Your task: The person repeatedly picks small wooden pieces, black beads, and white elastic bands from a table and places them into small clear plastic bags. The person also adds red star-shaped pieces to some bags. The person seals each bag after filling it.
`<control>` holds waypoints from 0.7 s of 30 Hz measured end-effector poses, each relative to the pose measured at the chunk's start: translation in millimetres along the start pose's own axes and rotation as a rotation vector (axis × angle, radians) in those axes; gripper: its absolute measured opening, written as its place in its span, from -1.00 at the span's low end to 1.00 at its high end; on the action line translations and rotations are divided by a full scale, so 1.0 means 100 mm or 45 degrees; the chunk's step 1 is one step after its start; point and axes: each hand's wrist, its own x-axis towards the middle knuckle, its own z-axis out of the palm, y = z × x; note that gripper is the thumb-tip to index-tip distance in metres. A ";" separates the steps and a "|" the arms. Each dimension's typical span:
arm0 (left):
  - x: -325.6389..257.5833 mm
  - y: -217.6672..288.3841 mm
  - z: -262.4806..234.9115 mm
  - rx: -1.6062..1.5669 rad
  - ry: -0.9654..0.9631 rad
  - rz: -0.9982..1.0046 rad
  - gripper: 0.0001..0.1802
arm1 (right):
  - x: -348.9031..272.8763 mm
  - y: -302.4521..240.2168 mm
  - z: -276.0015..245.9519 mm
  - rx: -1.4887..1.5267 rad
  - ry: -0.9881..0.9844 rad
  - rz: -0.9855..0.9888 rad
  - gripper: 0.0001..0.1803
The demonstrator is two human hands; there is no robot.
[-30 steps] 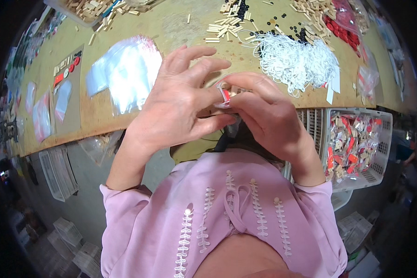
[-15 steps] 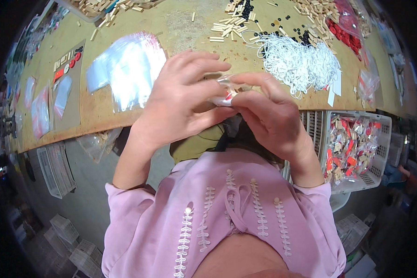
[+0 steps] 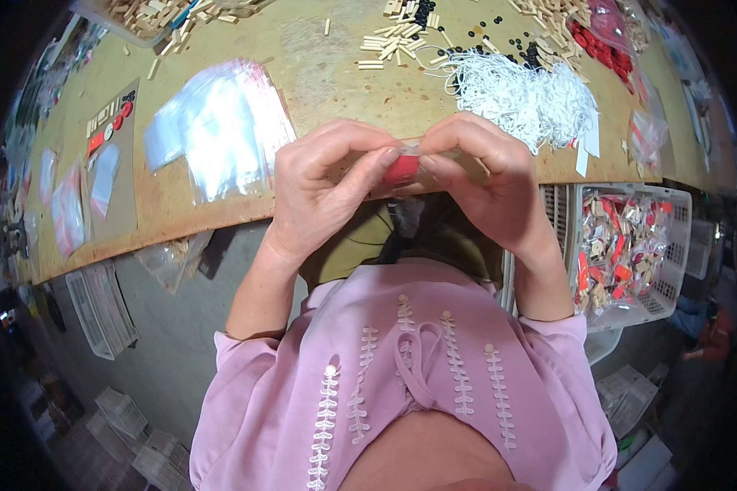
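Note:
Both hands meet at the near edge of the worktable, pinching the top of a small clear plastic bag (image 3: 402, 169) with something red inside. My left hand (image 3: 329, 182) grips the bag's left upper corner between thumb and forefinger. On the other corner, my right hand (image 3: 485, 182) pinches in the same way. The bag hangs below the fingertips; its other contents cannot be made out. Left of my hands lies a fanned stack of clear plastic bags (image 3: 233, 135). To their right is a tangled heap of white cord (image 3: 528, 98).
Wooden sticks (image 3: 393, 41), black rings (image 3: 532, 53) and red discs (image 3: 602, 53) lie at the back. A sample board (image 3: 127, 184) rests at left. On the right, a white crate (image 3: 635, 315) holds filled bags. A wood-piece bin (image 3: 131, 33) stands at far left.
Both hands have drawn level at the bag's top, the left turning from spread fingers to a pinch. The red content now shows plainly below the fingertips. The view has shifted slightly.

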 end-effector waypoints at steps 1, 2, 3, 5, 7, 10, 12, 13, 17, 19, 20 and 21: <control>-0.02 0.01 0.02 -0.109 0.040 -0.083 -0.91 | -0.03 -0.01 0.05 0.191 0.051 0.137 -0.92; -0.03 0.01 0.03 -0.218 0.079 -0.168 -0.90 | -0.05 -0.01 0.09 0.383 0.103 0.274 -0.93; -0.04 0.01 0.04 -0.263 0.119 -0.176 -0.90 | -0.04 0.00 0.09 0.476 0.141 0.341 -0.92; -0.04 -0.01 0.06 -0.352 0.197 -0.192 -0.89 | -0.03 0.03 0.09 0.661 0.218 0.477 -0.89; -0.06 -0.02 0.09 -0.327 0.236 -0.180 -0.89 | -0.04 0.06 0.08 0.790 0.217 0.534 -0.85; -0.07 -0.06 0.10 -0.331 0.248 -0.163 -0.89 | -0.04 0.12 0.03 0.964 0.190 0.614 -0.85; -0.07 -0.06 0.09 -0.344 0.225 -0.209 -0.90 | -0.05 0.14 0.03 0.973 0.200 0.606 -0.87; -0.06 -0.05 0.08 -0.349 0.205 -0.260 -0.90 | -0.06 0.14 0.04 0.926 0.224 0.574 -0.88; 0.07 0.06 0.10 -0.022 0.072 -0.141 -0.89 | -0.06 0.04 0.13 0.612 0.318 0.478 -0.92; 0.16 0.14 0.09 0.361 -0.025 0.084 -0.91 | -0.06 0.01 0.18 0.259 0.311 0.284 -0.93; 0.17 0.17 0.12 0.473 -0.035 0.171 -0.92 | -0.07 0.00 0.20 0.085 0.306 0.184 -0.94; 0.19 0.20 0.13 0.597 -0.038 0.258 -0.92 | -0.06 -0.02 0.22 0.029 0.286 0.173 -0.94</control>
